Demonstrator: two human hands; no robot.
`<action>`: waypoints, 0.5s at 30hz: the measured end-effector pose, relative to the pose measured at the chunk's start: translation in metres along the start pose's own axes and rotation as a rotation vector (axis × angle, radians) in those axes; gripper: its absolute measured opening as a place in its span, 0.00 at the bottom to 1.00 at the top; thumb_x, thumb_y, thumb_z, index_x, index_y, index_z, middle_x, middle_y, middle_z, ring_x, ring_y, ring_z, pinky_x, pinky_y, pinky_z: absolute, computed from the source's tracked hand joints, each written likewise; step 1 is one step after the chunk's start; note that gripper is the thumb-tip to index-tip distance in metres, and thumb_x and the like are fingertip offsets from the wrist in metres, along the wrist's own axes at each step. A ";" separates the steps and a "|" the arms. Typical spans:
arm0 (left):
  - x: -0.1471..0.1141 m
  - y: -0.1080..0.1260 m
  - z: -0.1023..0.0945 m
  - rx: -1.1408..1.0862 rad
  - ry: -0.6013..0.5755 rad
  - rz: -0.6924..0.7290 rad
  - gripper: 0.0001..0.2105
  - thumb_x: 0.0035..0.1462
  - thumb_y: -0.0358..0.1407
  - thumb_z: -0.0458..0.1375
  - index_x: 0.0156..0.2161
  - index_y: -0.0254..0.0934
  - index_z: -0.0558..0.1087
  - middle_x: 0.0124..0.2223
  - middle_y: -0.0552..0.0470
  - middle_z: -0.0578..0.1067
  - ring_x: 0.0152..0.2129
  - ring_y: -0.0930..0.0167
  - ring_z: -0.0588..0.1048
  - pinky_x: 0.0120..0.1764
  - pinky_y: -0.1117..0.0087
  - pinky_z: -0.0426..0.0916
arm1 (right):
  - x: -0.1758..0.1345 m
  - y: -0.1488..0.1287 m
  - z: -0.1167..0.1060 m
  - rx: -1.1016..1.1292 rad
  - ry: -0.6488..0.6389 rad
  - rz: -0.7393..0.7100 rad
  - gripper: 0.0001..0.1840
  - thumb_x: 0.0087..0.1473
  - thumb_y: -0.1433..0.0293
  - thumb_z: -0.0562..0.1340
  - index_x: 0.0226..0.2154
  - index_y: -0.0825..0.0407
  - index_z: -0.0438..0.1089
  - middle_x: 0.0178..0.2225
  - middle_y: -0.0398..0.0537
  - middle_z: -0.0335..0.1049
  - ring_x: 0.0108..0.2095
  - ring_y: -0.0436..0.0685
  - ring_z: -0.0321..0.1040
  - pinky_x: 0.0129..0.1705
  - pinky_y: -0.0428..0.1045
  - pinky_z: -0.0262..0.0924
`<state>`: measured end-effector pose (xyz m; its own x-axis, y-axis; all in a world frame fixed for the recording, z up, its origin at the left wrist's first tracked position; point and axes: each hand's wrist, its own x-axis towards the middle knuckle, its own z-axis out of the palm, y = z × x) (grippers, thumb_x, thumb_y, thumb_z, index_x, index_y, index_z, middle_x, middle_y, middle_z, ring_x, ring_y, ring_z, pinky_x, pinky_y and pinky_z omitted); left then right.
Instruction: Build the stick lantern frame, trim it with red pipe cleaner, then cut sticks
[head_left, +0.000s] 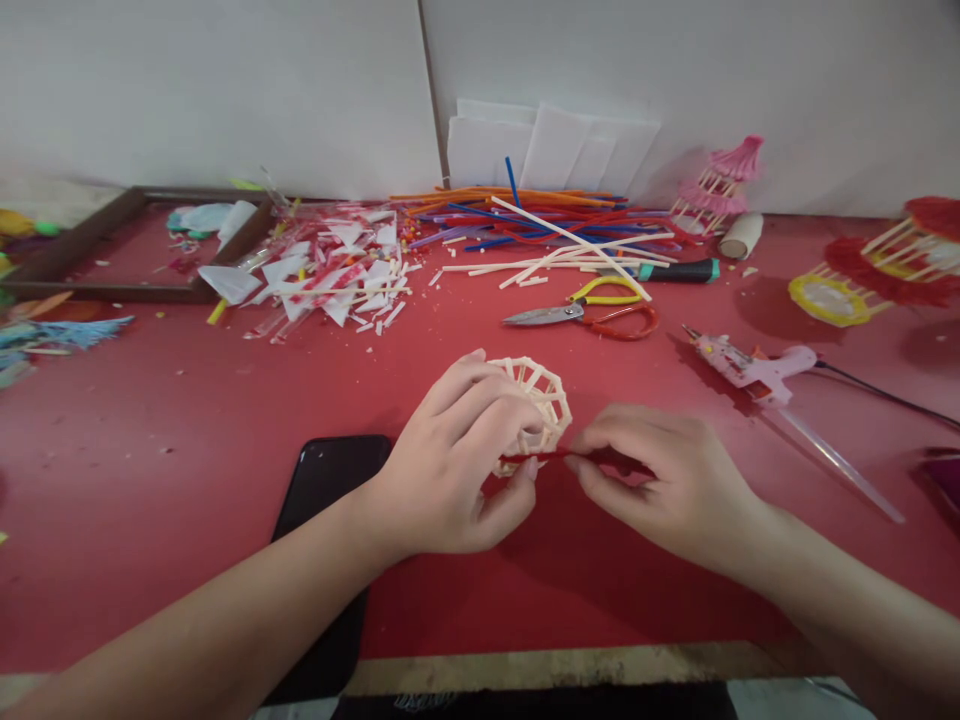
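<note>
While the left hand (461, 445) grips a pale, ring-shaped stick basket (559, 388), its thumb against a thin red strip (553, 455) at the rim, the right hand (675, 475) pinches that strip between thumb and fingertips. The basket sits closer to the near edge of the red table (450, 610) than to its far edge. A black phone (324, 478), partly hidden by the left forearm (300, 580), reaches the near edge. Beyond the basket lie scissors (576, 313), blades pointing left; behind them, along the far edge, spreads a heap of coloured sticks (540, 230). Past the right hand rests a pink glue gun (757, 372) with a clear glue stick (844, 467) trailing toward the near edge. Farther back are a pink tiered model (724, 180), by the far edge, and a red-and-yellow one (855, 270) to its right. Leftward along the far edge, white and red scraps (352, 255) lie beside a brown rectangular frame (105, 293).
</note>
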<state>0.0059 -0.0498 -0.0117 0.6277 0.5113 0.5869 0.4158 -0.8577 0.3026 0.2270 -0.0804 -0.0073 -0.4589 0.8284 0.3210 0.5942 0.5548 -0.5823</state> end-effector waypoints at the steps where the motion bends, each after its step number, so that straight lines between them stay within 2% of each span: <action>1: 0.000 0.000 0.000 0.001 0.006 0.002 0.12 0.49 0.26 0.57 0.41 0.35 0.66 0.38 0.49 0.75 0.39 0.65 0.71 0.55 0.54 0.62 | 0.000 0.000 0.000 0.004 0.002 0.005 0.04 0.56 0.76 0.62 0.33 0.51 0.70 0.27 0.42 0.70 0.25 0.47 0.63 0.28 0.43 0.56; 6: 0.000 0.000 0.001 0.025 -0.013 -0.001 0.11 0.49 0.28 0.58 0.40 0.36 0.66 0.39 0.48 0.75 0.40 0.64 0.70 0.56 0.54 0.61 | 0.002 -0.001 0.001 0.063 -0.001 0.059 0.02 0.57 0.72 0.62 0.33 0.50 0.71 0.27 0.41 0.70 0.24 0.47 0.62 0.26 0.44 0.55; 15: -0.001 0.000 -0.001 -0.037 -0.035 -0.025 0.12 0.49 0.26 0.55 0.40 0.37 0.66 0.38 0.49 0.74 0.39 0.64 0.70 0.54 0.53 0.63 | 0.007 -0.005 0.006 0.265 -0.010 0.207 0.05 0.55 0.74 0.61 0.28 0.51 0.69 0.25 0.38 0.69 0.24 0.45 0.61 0.25 0.42 0.55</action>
<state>0.0045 -0.0501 -0.0117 0.6403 0.5339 0.5523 0.4075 -0.8455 0.3450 0.2168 -0.0781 -0.0066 -0.3541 0.9198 0.1691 0.4836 0.3349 -0.8087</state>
